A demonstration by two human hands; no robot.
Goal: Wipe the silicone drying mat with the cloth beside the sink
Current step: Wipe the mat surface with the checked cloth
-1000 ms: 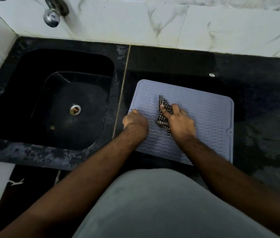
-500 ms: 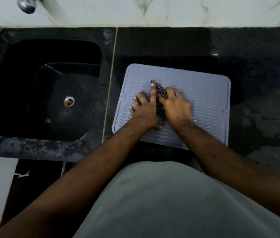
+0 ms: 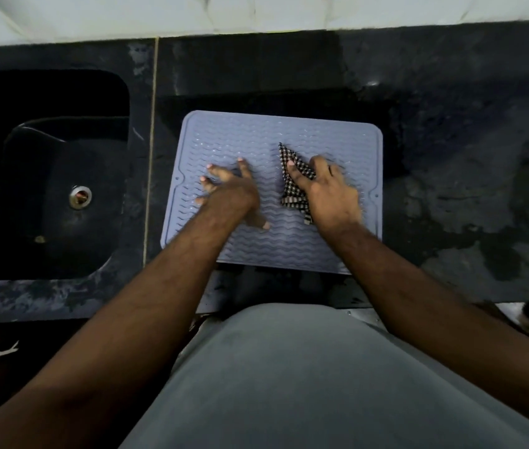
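From the head view, we judge the checked cloth [image 3: 294, 181] soft and limp, best bunched under the palm, and the ribbed silicone mat [image 3: 276, 189] flexible and prone to sliding on the wet tabletop [image 3: 451, 157]. Our right hand [image 3: 328, 192] presses the cloth onto the mat's right half, fingers lightly curled over it, while our left hand [image 3: 232, 192], fingers spread and holding nothing, steadies the mat's left half beside the sink [image 3: 45, 173].

The person wears a plain grey top [image 3: 305, 384], and both forearms are bare with no sleeves showing.
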